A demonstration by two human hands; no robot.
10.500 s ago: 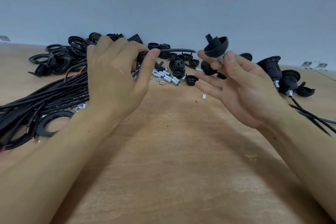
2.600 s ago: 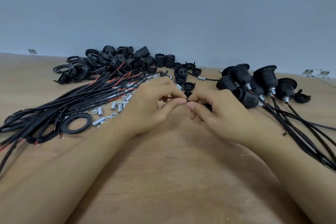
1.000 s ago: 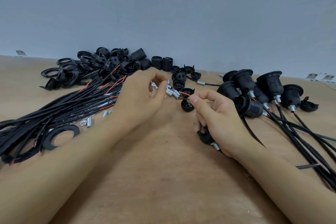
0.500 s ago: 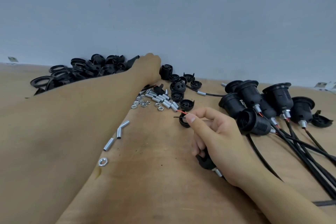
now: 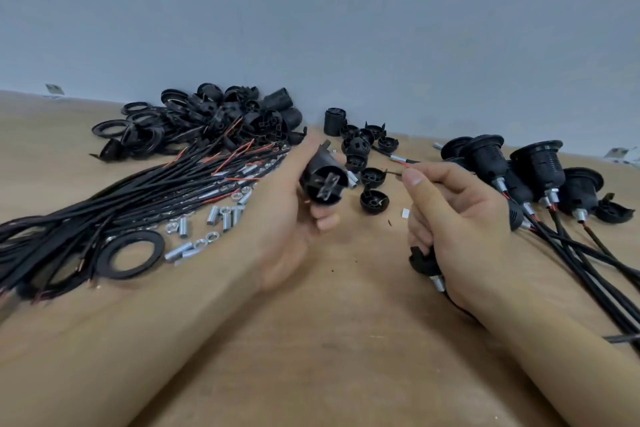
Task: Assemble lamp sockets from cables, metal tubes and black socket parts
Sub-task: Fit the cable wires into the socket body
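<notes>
Black plastic fills the left hand [image 5: 294, 215]: its fingers curl round a socket body [image 5: 323, 180], held above the wooden desk [image 5: 329, 340] with the open end tipped toward the camera, so a small metal contact strip shows inside. The right hand [image 5: 460, 232] pinches the thin red and black wire ends [image 5: 398, 170] of a cable between thumb and forefinger, while its lower fingers close round a black socket cap with a short metal tube [image 5: 437, 282] sticking out beneath the palm; so each grip is closed on a part, and the two hands are near each other but apart. At the left of the desk lies a long bundle of black cables [image 5: 121, 198] with red and bare ends, and a flat black ring [image 5: 130, 254] lies on the wood at its near side. Loose metal tubes and nuts [image 5: 207, 222] are scattered between that bundle and the left forearm. Behind, against the grey wall, sits a heap of black rings and socket parts [image 5: 214, 121], with several small black caps [image 5: 373, 199] strewn just beyond the hands. On the right stands a cluster of assembled sockets [image 5: 519, 173], their cables trailing toward the near right edge.
</notes>
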